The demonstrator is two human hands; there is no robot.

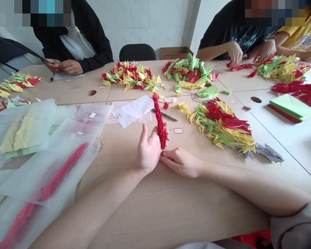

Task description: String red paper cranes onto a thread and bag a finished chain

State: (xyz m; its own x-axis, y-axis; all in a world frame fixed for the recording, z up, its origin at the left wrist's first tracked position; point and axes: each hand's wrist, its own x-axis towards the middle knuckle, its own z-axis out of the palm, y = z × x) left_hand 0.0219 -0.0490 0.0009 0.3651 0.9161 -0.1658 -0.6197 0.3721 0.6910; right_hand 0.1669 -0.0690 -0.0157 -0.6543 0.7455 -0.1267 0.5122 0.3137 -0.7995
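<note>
Head view: the red paper strand (159, 119) is located above the table (171, 200), near-upright, with its top leaning slightly left. The left hand (149, 148) supports the strand; its fingers are curled around the strand, and its thumb stands apart. The right hand (181, 162) is positioned at the strand's lower end; thumb and forefinger are pressed together on that end, where a dark tie shows. Beyond the left hand, a white paper slip (133, 110) lies on a printed label sheet (110, 114), near a dark pen (168, 116). A red-bordered label (178, 130) lies flat beyond the right hand. A multicoloured paper pile (228, 124) lies to the right; translucent sleeves (79, 133) with red contents lie to the left.
</note>
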